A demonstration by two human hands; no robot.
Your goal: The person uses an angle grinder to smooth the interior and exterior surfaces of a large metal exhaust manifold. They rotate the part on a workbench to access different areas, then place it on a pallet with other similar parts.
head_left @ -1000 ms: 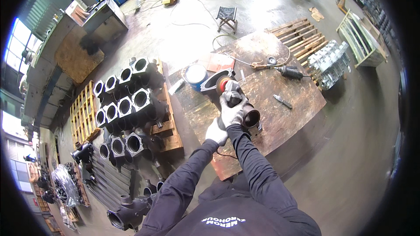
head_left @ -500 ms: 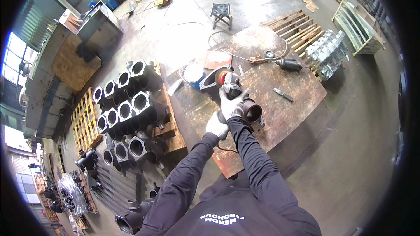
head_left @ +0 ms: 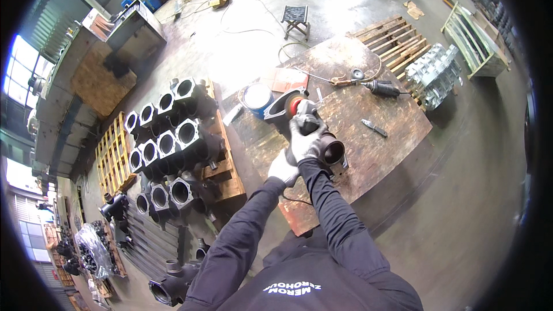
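Note:
A black cast pipe fitting (head_left: 331, 151) with round flanged openings lies on a rusty steel bench (head_left: 397, 126). My right hand (head_left: 304, 138), in a white glove, grips the body of an angle grinder (head_left: 299, 109) with a red disc guard, held against the fitting's far end. My left hand (head_left: 283, 168), also gloved, is closed around the grinder's rear handle, close to my body. Both black sleeves come up from the lower edge.
On the bench lie a blue paint tin (head_left: 257, 98), a second power tool (head_left: 380, 87) with cable and a small blade (head_left: 374, 128). Left stands a pallet of black castings (head_left: 173, 138). Beyond are wooden pallets (head_left: 391, 37), a folding stool (head_left: 295, 20) and grey castings (head_left: 435, 75).
Both hands and the grinder stay on the fitting with only slight shifts; my head has moved a little, so the scene sits slightly differently in view.

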